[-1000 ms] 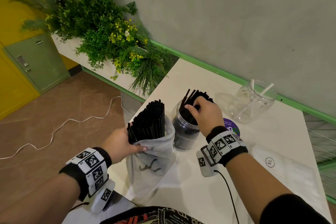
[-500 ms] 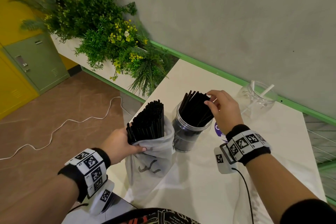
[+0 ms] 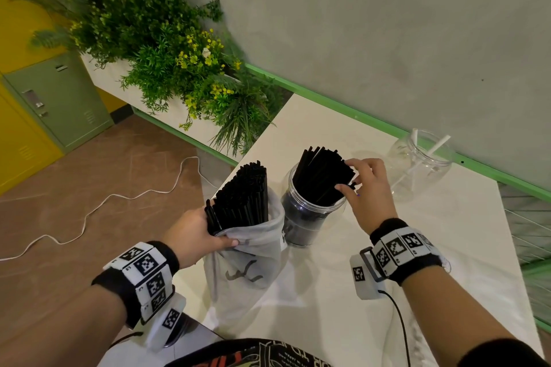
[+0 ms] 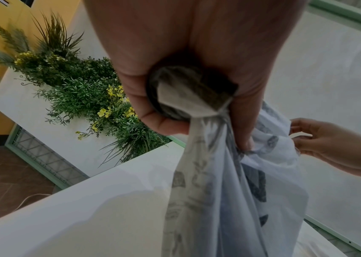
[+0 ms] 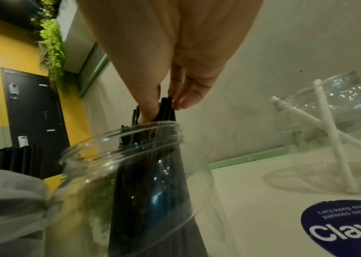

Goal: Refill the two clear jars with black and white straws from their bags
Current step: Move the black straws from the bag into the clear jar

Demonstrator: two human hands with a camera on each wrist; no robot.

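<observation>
The left hand (image 3: 196, 232) grips the bag (image 3: 247, 250) round its neck, bunching soft film about the black straws (image 3: 241, 197) standing in it, near the table's left edge. The right hand (image 3: 365, 191) has thumb and fingers set lightly against the straws (image 3: 323, 176) leaning in the near jar (image 3: 307, 217); it looks to be nudging rather than clasping them. Straws are likely light, slick and easily fanned, so they are best taken as a bundle at mid-length; the jars look thin, light and easy to tip. The far jar (image 3: 423, 164), to the right, holds only a few white straws (image 3: 429, 152). The white table (image 3: 447, 262) meets a grey wall; plants (image 3: 179, 68) stand far left.
</observation>
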